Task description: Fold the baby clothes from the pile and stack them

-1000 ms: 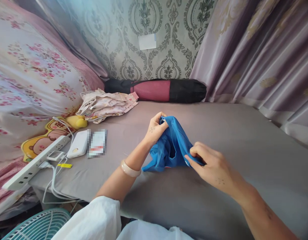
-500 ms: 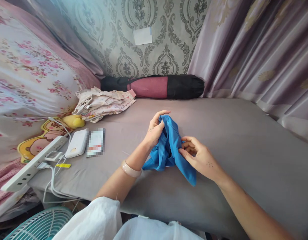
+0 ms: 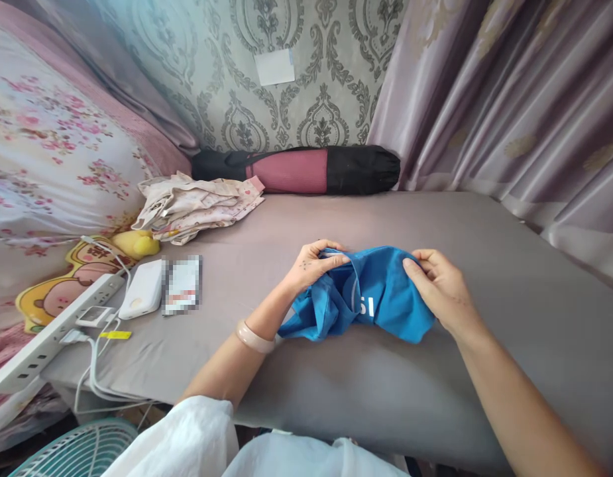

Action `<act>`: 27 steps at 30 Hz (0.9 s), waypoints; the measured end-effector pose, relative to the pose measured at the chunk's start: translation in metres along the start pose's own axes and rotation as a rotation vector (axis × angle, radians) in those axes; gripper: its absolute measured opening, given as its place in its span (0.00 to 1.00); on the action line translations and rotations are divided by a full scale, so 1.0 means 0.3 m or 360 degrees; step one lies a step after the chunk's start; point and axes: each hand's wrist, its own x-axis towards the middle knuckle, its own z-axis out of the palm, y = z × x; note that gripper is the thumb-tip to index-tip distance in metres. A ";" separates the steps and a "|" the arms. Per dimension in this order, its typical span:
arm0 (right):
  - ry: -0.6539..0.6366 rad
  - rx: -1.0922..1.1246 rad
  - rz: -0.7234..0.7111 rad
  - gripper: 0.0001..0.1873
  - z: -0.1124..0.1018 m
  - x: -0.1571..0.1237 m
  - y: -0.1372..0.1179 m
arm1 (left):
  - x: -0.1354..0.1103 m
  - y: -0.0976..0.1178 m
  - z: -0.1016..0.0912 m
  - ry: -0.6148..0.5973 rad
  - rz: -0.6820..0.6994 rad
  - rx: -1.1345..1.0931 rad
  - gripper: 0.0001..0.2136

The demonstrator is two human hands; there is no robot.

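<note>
A blue cloth garment [image 3: 393, 291] with white printed characters is stretched between my hands above the grey sheet. Its left part hangs in bunched folds, and its exact kind is hard to make out. My left hand [image 3: 319, 265], with a pale bangle [image 3: 255, 338] on the wrist, pinches the upper left edge between thumb and fingers. At the upper right edge, my right hand [image 3: 438, 285] grips the cloth, its thumb on the near side and the fingers partly hidden behind.
Folded light clothes [image 3: 197, 205] lie at the back left, beside a long black and pink bag [image 3: 291, 171] along the wall. On the left are a power strip [image 3: 62, 331] with cables, a white power bank [image 3: 143, 288] and a blurred packet [image 3: 181, 285]. A teal fan [image 3: 82, 450] stands below the edge.
My right hand has moved right and slightly up, pulling the blue cloth wider, so white print now shows. My left hand keeps its hold, slightly lower. The view has shifted a little.
</note>
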 end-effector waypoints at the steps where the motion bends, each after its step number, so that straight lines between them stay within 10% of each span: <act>1: -0.0023 -0.0086 -0.0025 0.14 -0.001 0.003 0.016 | -0.002 -0.001 0.004 -0.0028 0.0017 0.0021 0.12; 13: -0.0488 -0.0557 -0.0768 0.17 0.039 0.062 -0.031 | -0.010 -0.017 0.031 -0.0065 -0.0040 0.0061 0.12; 19: -0.0691 -0.0467 -0.0774 0.12 0.099 0.106 -0.018 | -0.020 -0.022 0.022 -0.0081 -0.0059 0.0187 0.15; 27: -0.0378 -0.0334 -0.0611 0.14 0.098 0.102 -0.010 | -0.127 0.061 -0.003 0.0505 0.0165 0.0880 0.13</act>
